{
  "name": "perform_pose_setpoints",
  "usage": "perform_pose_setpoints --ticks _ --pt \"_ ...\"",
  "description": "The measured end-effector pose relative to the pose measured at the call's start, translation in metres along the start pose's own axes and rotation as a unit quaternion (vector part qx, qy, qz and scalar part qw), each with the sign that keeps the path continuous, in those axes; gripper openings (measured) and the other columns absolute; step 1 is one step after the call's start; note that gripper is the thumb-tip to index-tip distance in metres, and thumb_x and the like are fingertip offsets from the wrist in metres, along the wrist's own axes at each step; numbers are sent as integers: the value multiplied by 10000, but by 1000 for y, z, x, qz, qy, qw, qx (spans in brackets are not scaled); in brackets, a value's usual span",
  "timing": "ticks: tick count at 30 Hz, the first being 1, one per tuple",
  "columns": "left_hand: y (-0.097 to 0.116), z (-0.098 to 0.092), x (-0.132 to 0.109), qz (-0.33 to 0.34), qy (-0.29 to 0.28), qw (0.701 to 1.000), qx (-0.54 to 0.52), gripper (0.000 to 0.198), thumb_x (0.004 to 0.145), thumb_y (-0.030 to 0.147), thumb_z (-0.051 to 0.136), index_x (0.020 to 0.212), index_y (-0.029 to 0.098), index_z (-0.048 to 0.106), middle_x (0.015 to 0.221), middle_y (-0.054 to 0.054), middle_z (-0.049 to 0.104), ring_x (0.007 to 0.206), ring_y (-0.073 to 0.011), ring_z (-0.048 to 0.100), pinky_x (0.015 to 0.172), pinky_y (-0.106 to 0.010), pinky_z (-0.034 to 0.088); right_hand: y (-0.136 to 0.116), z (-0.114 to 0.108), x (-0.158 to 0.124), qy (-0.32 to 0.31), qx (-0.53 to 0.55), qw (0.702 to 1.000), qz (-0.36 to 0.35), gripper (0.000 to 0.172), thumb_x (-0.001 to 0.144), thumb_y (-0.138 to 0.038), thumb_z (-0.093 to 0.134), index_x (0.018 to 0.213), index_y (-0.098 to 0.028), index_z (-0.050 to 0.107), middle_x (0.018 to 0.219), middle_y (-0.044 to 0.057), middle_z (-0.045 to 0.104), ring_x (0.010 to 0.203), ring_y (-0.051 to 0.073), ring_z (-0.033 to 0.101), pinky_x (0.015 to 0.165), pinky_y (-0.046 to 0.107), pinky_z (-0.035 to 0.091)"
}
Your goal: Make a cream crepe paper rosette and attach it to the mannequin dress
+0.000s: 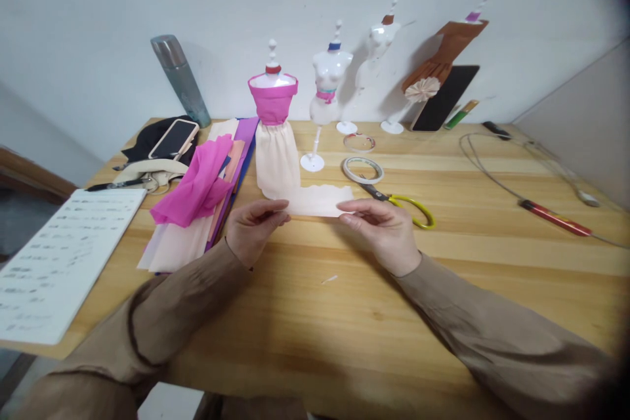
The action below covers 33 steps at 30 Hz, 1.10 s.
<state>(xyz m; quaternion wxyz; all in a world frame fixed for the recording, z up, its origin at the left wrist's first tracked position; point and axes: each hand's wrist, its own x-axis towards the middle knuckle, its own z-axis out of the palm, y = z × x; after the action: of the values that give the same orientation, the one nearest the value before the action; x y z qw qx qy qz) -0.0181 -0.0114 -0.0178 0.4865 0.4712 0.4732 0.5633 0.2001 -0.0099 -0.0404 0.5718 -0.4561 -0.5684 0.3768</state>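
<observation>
A strip of pale cream crepe paper (pixel 317 202) is stretched level between my two hands, its upper edge uneven. My left hand (pixel 253 226) pinches the strip's left end between thumb and fingers. At the other end, my right hand (pixel 381 230) grips it the same way. Just behind the strip stands a small dress form (pixel 273 102) in a pink top and a gathered cream skirt. Yellow-handled scissors (pixel 416 210) lie beyond my right hand, partly hidden by it. A roll of white tape (pixel 363 170) rests against their blades.
Pink crepe paper (pixel 197 184) tops a stack of coloured sheets at left, near a phone (pixel 174 139), a bottle (pixel 181 79) and a written notebook (pixel 63 256). Further mini dress forms (pixel 331 75) stand at the back. A red cable-attached tool (pixel 555 218) lies at right.
</observation>
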Motion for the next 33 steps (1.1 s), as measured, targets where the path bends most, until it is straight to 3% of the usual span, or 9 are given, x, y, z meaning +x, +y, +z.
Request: perform_pose_setpoints --ticks 8,13,18,22,25,30,33 --pt "-9 -12 7 172 -31 971 161 131 713 175 735 832 212 772 768 -31 747 681 -146 686 685 -249 567 1 -3 2 -2 -24 1000 -11 162 670 -233 761 830 -255 772 762 15 755 631 155 654 615 284 551" --pt "-16 -15 10 347 -40 902 254 133 782 134 672 878 190 745 790 -28 750 694 -123 692 658 -206 565 8 -2 2 7 -55 998 -31 132 704 -234 733 833 -232 761 800 26 762 695 166 687 671 289 565" --pt "-15 -12 8 400 -23 860 315 111 805 113 649 853 174 729 791 -35 749 700 -116 695 673 -184 558 9 0 0 17 -76 996 -46 74 729 -235 713 797 -229 743 795 24 759 718 176 700 695 302 569" --pt "-14 -11 6 386 -18 862 328 107 812 116 636 824 175 725 778 -31 750 699 -119 697 675 -189 555 10 1 -1 15 -82 996 -43 61 744 -241 695 790 -225 731 786 22 752 720 177 693 698 312 562" --pt "-16 -10 4 339 -9 887 313 96 794 125 648 797 182 725 763 -23 750 685 -123 693 667 -203 552 9 2 -2 19 -79 996 -30 52 740 -249 695 777 -221 718 773 22 743 713 176 681 693 315 552" --pt "-20 -5 1 135 8 970 202 61 734 210 694 772 177 730 680 -19 731 608 -131 669 601 -236 540 7 4 0 5 -58 998 3 62 729 -268 700 744 -208 692 740 24 720 676 165 647 656 305 525" --pt "-16 0 0 8 17 996 88 98 663 224 734 726 151 715 611 -20 708 566 -132 655 580 -244 537 7 4 0 1 -32 999 29 89 702 -277 719 738 -203 687 728 23 708 653 156 628 639 296 508"
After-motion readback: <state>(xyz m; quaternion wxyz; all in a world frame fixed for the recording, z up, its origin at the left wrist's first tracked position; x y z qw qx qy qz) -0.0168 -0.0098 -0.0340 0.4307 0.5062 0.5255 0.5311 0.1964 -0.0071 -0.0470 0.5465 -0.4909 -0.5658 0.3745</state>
